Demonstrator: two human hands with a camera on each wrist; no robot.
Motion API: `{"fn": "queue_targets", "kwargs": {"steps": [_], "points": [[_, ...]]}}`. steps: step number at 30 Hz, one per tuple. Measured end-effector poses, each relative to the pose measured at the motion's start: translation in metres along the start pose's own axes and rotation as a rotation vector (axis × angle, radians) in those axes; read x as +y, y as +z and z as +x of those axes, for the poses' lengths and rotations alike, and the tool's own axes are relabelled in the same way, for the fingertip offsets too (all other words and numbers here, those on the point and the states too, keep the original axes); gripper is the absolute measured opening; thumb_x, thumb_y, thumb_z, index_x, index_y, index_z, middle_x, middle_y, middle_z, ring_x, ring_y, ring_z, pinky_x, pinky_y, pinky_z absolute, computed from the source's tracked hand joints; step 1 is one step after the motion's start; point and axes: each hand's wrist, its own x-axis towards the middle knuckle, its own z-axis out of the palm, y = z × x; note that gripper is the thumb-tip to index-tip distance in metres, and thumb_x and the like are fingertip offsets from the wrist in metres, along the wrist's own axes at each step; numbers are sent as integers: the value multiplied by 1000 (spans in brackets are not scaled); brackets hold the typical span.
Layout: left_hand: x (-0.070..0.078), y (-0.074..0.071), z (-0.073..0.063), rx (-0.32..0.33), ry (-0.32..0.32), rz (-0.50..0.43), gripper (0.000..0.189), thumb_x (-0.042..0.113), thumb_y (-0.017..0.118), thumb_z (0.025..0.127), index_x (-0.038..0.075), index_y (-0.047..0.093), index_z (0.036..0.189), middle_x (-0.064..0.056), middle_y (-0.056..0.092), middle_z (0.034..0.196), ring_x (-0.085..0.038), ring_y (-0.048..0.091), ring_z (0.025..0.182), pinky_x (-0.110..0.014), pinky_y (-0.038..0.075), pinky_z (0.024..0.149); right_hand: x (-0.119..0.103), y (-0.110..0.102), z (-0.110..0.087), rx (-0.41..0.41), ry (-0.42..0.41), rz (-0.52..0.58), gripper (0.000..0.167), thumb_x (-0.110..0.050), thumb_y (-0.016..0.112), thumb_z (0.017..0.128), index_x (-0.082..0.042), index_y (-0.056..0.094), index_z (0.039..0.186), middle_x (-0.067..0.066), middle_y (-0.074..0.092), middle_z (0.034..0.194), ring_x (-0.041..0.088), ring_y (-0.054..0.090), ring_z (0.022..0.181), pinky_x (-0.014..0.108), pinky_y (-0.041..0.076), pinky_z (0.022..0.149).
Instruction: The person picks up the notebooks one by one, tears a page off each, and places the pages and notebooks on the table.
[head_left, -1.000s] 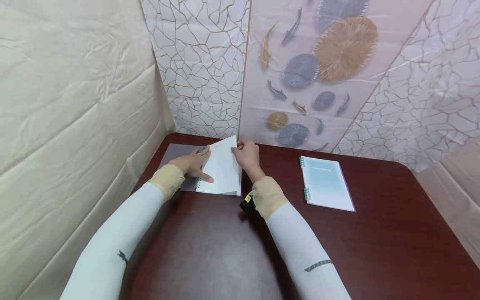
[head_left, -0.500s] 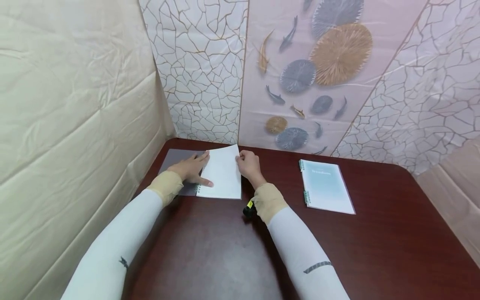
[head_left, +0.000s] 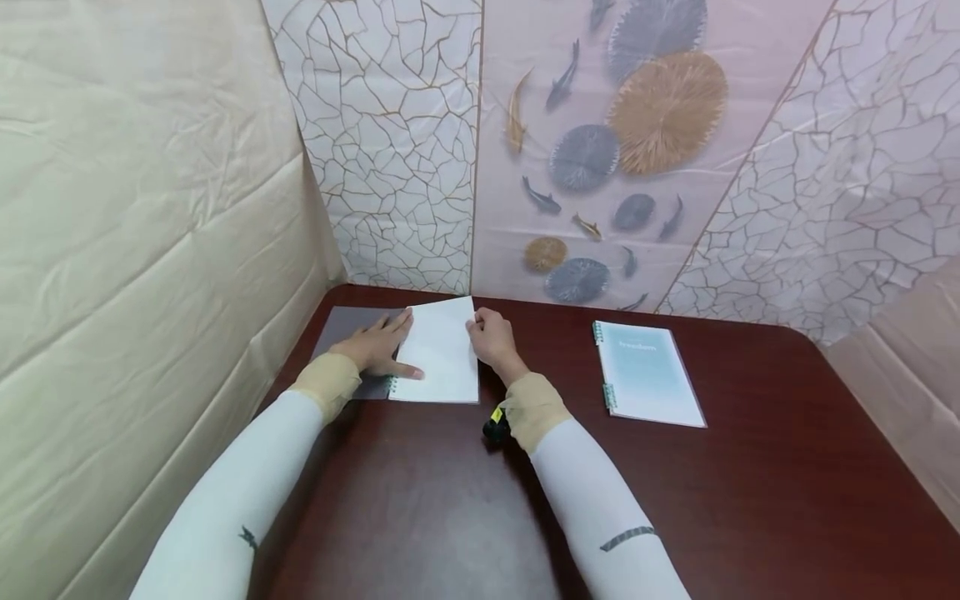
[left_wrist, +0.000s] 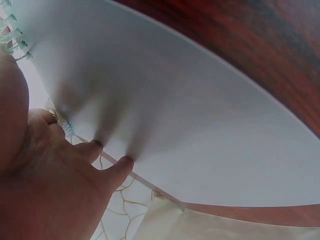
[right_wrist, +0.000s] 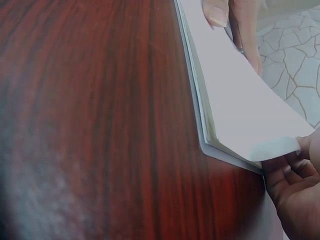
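A spiral-bound notebook [head_left: 450, 371] lies unfolded at the far left of the table, showing a blank white page [right_wrist: 235, 100]. Its grey cover [head_left: 347, 323] is turned to the left. My left hand [head_left: 378, 346] rests with spread fingers across the binding, its thumb on the page; the fingertips touch the white paper in the left wrist view. At the far right edge, my right hand [head_left: 493, 337] pinches the page between thumb and fingers. In the right wrist view the page's corner curls up over the sheets below, near the right hand [right_wrist: 295, 185].
A second notebook [head_left: 651, 371] with a pale blue cover lies shut on the right of the dark red table [head_left: 420, 500]. A small black object with a yellow mark [head_left: 496, 427] is at my right wrist. Patterned sheets [head_left: 397, 150] hang behind the table.
The page between my right fingers has come down from a raised slant to lie nearly flat on the notebook. My left hand keeps its place. The head view has tilted slightly.
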Motion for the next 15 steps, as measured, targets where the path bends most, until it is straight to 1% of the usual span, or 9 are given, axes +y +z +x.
{"fn": "queue_targets", "kwargs": {"steps": [4, 5, 7, 8, 10, 12, 13, 15], "points": [[5, -6, -7, 1, 8, -19, 131, 85, 61, 86, 7, -4, 170, -8, -14, 178, -48, -4, 160, -76, 9, 121, 1, -1, -2, -17, -31, 22, 24, -18, 54, 112, -8, 51, 91, 0, 42, 64, 16, 41, 58, 32, 38, 61], [7, -7, -9, -2, 7, -22, 131, 83, 62, 87, 7, -4, 170, -8, -14, 178, -48, -4, 160, -75, 8, 122, 2, -2, -2, -16, -31, 28, 24, -18, 54, 112, -8, 51, 90, 0, 42, 64, 16, 41, 57, 31, 38, 60], [5, -6, -7, 0, 13, -26, 133, 85, 62, 85, 8, -5, 170, -8, -15, 177, -48, -4, 160, -75, 9, 122, 4, -3, -2, -10, -14, 53, 27, -18, 54, 112, -9, 49, 88, -1, 40, 63, 16, 40, 56, 31, 36, 58], [6, -8, -8, 4, 11, -24, 133, 85, 63, 85, 7, -5, 170, -8, -15, 178, -48, -4, 160, -75, 10, 122, 5, -3, -2, -5, -2, 64, 28, -18, 54, 112, -9, 48, 87, -1, 39, 63, 16, 39, 56, 30, 36, 58], [8, -9, -9, 1, 1, -17, 133, 84, 63, 86, 7, -5, 170, -8, -15, 178, -48, -4, 161, -74, 10, 122, 4, -3, -2, 12, 14, 84, 28, -19, 54, 112, -9, 47, 87, 0, 37, 64, 17, 36, 57, 31, 34, 58], [9, -10, -10, 3, -8, -17, 132, 82, 65, 86, 7, -4, 170, -8, -14, 178, -47, -3, 161, -74, 10, 123, 2, -2, -3, 35, 14, 86, 26, -19, 53, 113, -10, 48, 89, 1, 38, 67, 18, 36, 60, 32, 35, 59], [13, -11, -12, 2, -17, -12, 129, 78, 67, 88, 6, -2, 170, -9, -12, 178, -47, -3, 161, -73, 10, 123, 0, -2, -5, 52, 4, 72, 24, -20, 51, 113, -9, 49, 91, 2, 40, 69, 19, 38, 62, 32, 36, 60], [14, -10, -12, -1, -24, -16, 126, 75, 68, 90, 7, -1, 170, -8, -11, 178, -46, -3, 161, -72, 11, 124, -4, 2, -8, 86, -20, 28, 21, -20, 48, 114, -9, 51, 96, 6, 45, 73, 22, 43, 65, 34, 38, 61]]}}
